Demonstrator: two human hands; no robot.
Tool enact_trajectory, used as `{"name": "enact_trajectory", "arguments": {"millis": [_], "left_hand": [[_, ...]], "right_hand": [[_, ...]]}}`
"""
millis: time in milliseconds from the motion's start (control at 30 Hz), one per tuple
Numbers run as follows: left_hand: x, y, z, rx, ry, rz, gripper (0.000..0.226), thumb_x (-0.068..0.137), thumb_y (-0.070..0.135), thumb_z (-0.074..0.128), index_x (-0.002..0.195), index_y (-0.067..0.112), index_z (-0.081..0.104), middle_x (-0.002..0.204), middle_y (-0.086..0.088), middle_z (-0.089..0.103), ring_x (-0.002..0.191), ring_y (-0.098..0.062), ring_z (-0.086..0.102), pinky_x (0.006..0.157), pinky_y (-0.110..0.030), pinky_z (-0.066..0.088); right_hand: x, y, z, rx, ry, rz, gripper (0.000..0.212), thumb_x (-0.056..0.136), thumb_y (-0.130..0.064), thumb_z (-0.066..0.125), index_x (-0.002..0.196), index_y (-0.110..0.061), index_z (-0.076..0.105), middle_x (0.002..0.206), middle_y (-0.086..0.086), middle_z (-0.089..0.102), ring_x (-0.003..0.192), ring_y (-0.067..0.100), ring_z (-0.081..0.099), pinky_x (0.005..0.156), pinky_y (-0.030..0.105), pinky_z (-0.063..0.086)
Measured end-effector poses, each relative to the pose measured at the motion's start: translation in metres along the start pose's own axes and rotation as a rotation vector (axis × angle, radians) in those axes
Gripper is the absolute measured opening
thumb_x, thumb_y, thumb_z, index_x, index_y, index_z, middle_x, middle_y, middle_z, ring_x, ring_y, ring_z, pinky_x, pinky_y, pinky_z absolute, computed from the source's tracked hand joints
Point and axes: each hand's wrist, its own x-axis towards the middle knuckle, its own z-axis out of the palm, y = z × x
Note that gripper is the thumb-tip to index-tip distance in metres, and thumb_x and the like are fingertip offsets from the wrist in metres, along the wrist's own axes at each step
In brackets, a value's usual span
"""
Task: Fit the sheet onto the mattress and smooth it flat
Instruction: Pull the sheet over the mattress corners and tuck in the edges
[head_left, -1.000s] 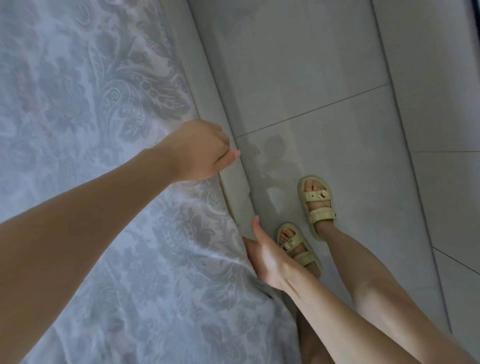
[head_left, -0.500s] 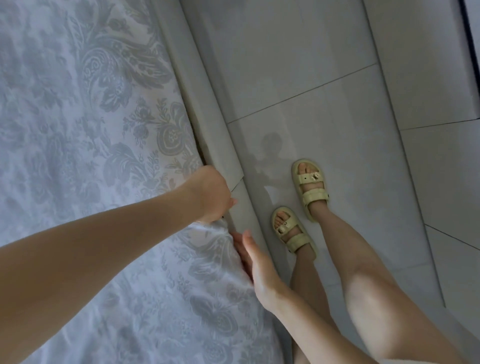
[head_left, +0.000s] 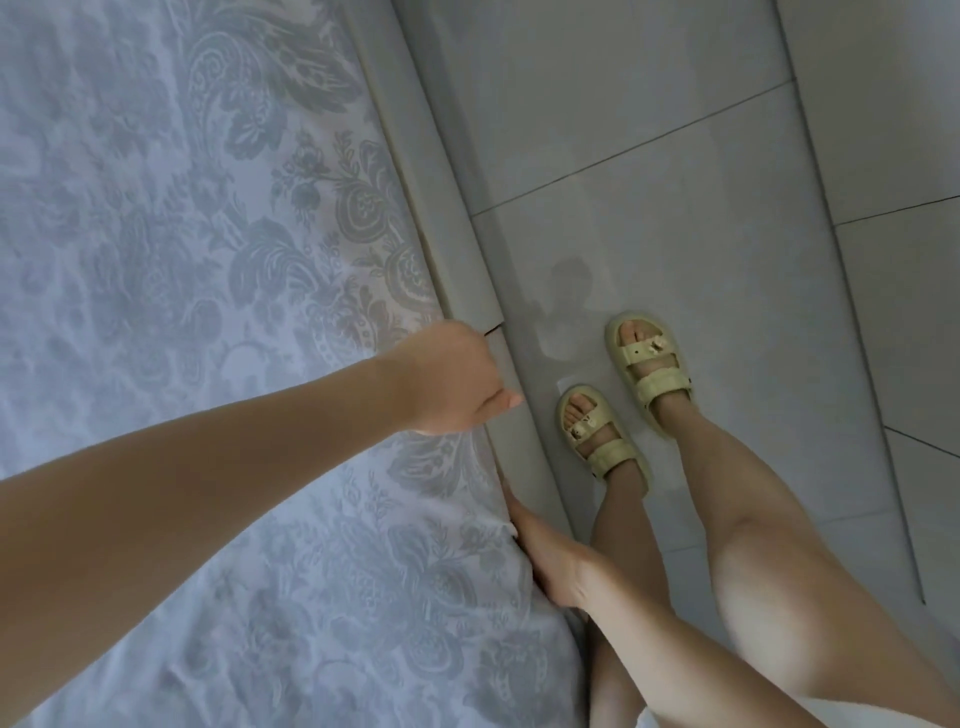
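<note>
both hands (head_left: 447, 382) curled, touching sheet (head_left: 182, 260) edge

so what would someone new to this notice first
Most likely the pale floral sheet filling the left side, with the left hand closed at its edge beside the bed frame. Just below, the right hand presses into the gap at the side of the mattress. On the right, two yellow sandals stand on the grey tiled floor.

Left hand (head_left: 447, 382) curled over the patterned sheet (head_left: 171, 270) edge, right hand (head_left: 550, 561) flat against its side
</note>
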Motion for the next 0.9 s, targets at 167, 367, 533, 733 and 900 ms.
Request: {"name": "enact_trajectory", "arguments": {"millis": [167, 367, 533, 733, 900], "left_hand": [[-0.004, 0.024, 0.019, -0.002, 0.003, 0.019, 0.059, 0.101, 0.039, 0.013, 0.087, 0.016, 0.066, 0.082, 0.003, 0.063, 0.082, -0.017, 0.053, 0.088, -0.034, 0.043], [0.008, 0.036, 0.024, 0.118, -0.163, -0.095, 0.06, 0.102, 0.035, 0.012, 0.07, 0.012, 0.057, 0.069, 0.001, 0.06, 0.079, -0.021, 0.061, 0.084, -0.032, 0.043], [0.02, 0.063, 0.01, 0.179, -0.384, -0.141, 0.045, 0.101, 0.019, 0.019, 0.142, 0.027, 0.036, 0.08, 0.003, 0.053, 0.079, -0.018, 0.049, 0.071, -0.027, 0.037], [0.016, 0.1, 0.025, 0.127, -0.251, -0.208, 0.048, 0.103, 0.032, 0.015, 0.113, 0.021, 0.061, 0.078, 0.001, 0.059, 0.08, -0.018, 0.053, 0.073, -0.031, 0.038], [0.011, 0.175, 0.058, -0.034, -0.065, -0.045, 0.052, 0.103, 0.035, 0.018, 0.09, 0.014, 0.064, 0.086, -0.001, 0.064, 0.079, -0.021, 0.049, 0.084, -0.035, 0.041]], "right_hand": [[-0.013, 0.038, -0.017, -0.04, 0.121, 0.101, 0.062, 0.087, -0.072, 0.024, 0.112, -0.031, 0.063, 0.103, -0.005, 0.069, 0.097, 0.011, 0.064, 0.08, 0.022, 0.051], [-0.012, 0.059, -0.034, -0.115, 0.24, 0.05, 0.077, 0.088, -0.071, 0.019, 0.104, -0.017, 0.071, 0.101, 0.006, 0.073, 0.096, 0.02, 0.068, 0.092, 0.031, 0.052], [-0.03, 0.087, -0.053, -0.06, 0.264, -0.096, 0.067, 0.099, -0.053, 0.015, 0.106, -0.011, 0.067, 0.101, 0.004, 0.072, 0.092, 0.012, 0.068, 0.07, 0.019, 0.051], [-0.038, 0.102, -0.045, -0.085, 0.261, -0.29, 0.049, 0.102, -0.044, 0.021, 0.093, -0.031, 0.068, 0.093, -0.011, 0.073, 0.087, 0.001, 0.068, 0.07, 0.015, 0.05], [-0.036, 0.119, -0.061, -0.065, 0.27, -0.372, 0.043, 0.101, -0.043, 0.023, 0.107, -0.023, 0.061, 0.101, -0.013, 0.067, 0.095, -0.004, 0.062, 0.078, 0.012, 0.048]]}}
